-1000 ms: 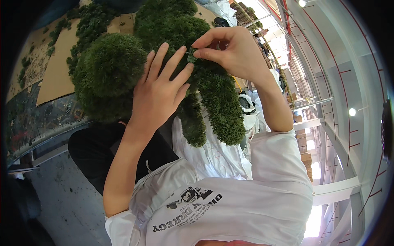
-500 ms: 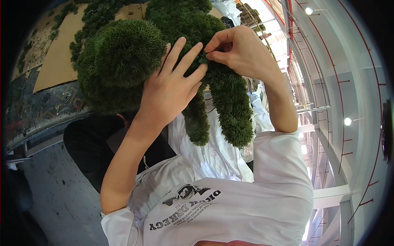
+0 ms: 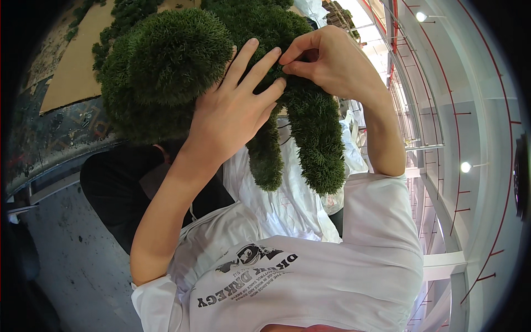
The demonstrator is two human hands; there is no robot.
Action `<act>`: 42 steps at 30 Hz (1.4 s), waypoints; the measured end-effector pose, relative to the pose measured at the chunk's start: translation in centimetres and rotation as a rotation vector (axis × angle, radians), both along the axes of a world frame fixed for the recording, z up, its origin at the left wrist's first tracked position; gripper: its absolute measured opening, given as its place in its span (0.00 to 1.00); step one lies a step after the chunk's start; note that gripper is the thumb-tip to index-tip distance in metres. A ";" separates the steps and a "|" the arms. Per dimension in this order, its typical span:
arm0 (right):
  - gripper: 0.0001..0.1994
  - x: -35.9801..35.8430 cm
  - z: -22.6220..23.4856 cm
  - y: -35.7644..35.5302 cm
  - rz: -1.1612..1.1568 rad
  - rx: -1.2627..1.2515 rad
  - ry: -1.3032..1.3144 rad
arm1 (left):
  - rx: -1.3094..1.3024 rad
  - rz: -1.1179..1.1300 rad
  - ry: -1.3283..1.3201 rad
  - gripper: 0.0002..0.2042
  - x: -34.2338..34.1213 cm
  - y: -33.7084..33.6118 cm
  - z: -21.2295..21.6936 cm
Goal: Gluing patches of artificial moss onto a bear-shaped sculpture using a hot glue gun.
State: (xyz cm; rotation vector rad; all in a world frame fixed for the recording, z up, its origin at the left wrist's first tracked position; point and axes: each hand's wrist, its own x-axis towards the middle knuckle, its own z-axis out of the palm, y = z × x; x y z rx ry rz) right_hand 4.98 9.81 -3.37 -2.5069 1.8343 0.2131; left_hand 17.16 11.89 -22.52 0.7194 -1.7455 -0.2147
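A figure covered in artificial green foliage lies before me, with a large round head (image 3: pixel 177 55) on the left. Two thick limbs hang toward me: a longer limb (image 3: pixel 316 144) and a shorter limb (image 3: pixel 265 157). My left hand (image 3: pixel 232 105) rests on the figure beside the head, its fingers spread over the foliage. Just right of those fingertips, my right hand (image 3: pixel 334 63) pinches thumb and forefinger together against the foliage. Whatever sits in that pinch is too small or hidden to make out.
Brown cardboard (image 3: pixel 69 83) and loose green foliage (image 3: pixel 119 27) lie on the dark, stained worktable (image 3: pixel 61 133) at the left. White sheeting (image 3: pixel 287 205) drapes below the limbs. Grey floor (image 3: pixel 83 265) shows at lower left.
The view has shifted slightly, so the hands and figure sit a little higher. My right thumb and forefinger have moved slightly against the foliage; my left hand stays spread on it.
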 end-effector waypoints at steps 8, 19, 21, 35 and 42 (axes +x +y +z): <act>0.08 0.7 -0.1 0.0 -0.063 0.030 0.042 | 0.030 -0.007 0.007 0.14 -0.3 0.0 -0.3; 0.09 0.9 -0.5 -0.1 -0.051 -0.014 0.058 | 0.041 -0.012 0.017 0.14 -0.4 0.0 -0.4; 0.09 0.8 -0.5 -0.2 -0.057 -0.006 0.087 | 0.045 -0.015 0.018 0.14 -0.4 0.0 -0.4; 0.06 2.4 0.0 -0.6 -0.227 0.055 -0.068 | 0.005 0.058 -0.009 0.15 -0.6 -0.3 -0.5; 0.07 2.5 -0.5 -0.7 -0.201 0.009 0.043 | 0.050 -0.017 0.034 0.13 -0.6 -0.1 -0.7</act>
